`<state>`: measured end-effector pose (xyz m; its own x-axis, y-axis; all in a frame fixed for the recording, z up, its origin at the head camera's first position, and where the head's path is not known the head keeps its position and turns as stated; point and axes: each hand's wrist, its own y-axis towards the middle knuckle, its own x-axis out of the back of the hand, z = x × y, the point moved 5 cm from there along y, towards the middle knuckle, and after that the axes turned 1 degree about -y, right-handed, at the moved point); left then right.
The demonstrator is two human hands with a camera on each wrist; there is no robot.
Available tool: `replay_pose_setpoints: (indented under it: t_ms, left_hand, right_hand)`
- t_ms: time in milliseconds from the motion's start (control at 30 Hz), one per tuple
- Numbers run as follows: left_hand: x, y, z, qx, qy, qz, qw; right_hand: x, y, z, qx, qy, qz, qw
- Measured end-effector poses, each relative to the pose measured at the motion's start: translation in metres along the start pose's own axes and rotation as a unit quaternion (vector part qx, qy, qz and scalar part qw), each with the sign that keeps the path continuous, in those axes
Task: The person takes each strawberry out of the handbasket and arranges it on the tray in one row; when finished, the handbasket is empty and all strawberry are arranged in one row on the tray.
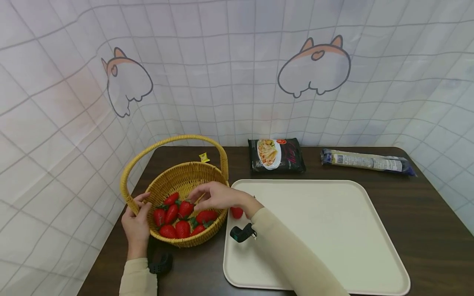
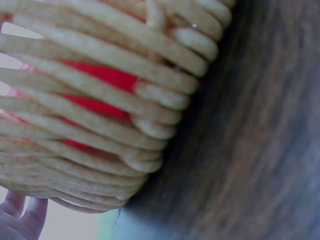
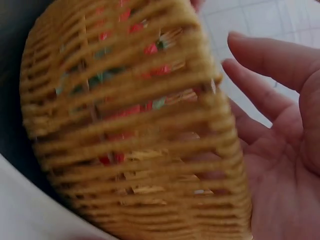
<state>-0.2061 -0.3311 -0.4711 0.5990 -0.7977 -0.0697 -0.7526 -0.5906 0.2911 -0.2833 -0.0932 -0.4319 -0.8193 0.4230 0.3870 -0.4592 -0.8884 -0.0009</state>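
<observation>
A yellow woven basket (image 1: 218,224) with a tall arched handle holds several red strawberries (image 1: 172,213) with green leaves. My left hand (image 1: 136,224) grips its left rim at the handle's foot, thumb and fingers on either side. In the left wrist view, fingertips (image 2: 34,212) show at the basket's edge (image 2: 100,170). Over the basket's right side reaches my right hand (image 1: 212,195), fingers loosely bent above the strawberries; nothing shows in its grasp. From the right wrist, that hand (image 3: 280,130) looks spread beside the wicker wall (image 3: 135,150). Another strawberry (image 1: 237,212) lies on the tray, under the right wrist.
A cream tray (image 1: 314,230) takes up the table's middle right. Behind it lie a black food packet (image 1: 292,156) and a long clear packet (image 1: 366,161). A small yellow wrapper (image 1: 204,157) sits behind the basket. A patterned white curtain (image 1: 237,82) surrounds the dark table (image 1: 437,230).
</observation>
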Motion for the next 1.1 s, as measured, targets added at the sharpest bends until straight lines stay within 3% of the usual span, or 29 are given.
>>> replay_pose_setpoints:
  t_ms: [400, 767, 1100]
  left_hand:
    - [-0.004, 0.0, 0.002, 0.002, -0.002, 0.006, 1.0]
    - [0.0, 0.0, 0.001, -0.007, 0.012, 0.002, 0.9999]
    - [-0.003, -0.001, -0.003, -0.016, 0.007, -0.001, 0.9998]
  right_hand:
    - [0.005, 0.009, -0.011, -0.079, 0.012, 0.121, 0.9894]
    - [0.002, 0.015, -0.013, -0.085, 0.035, 0.131, 0.9871]
    - [-0.009, 0.019, -0.014, -0.118, -0.048, 0.145, 0.9812]
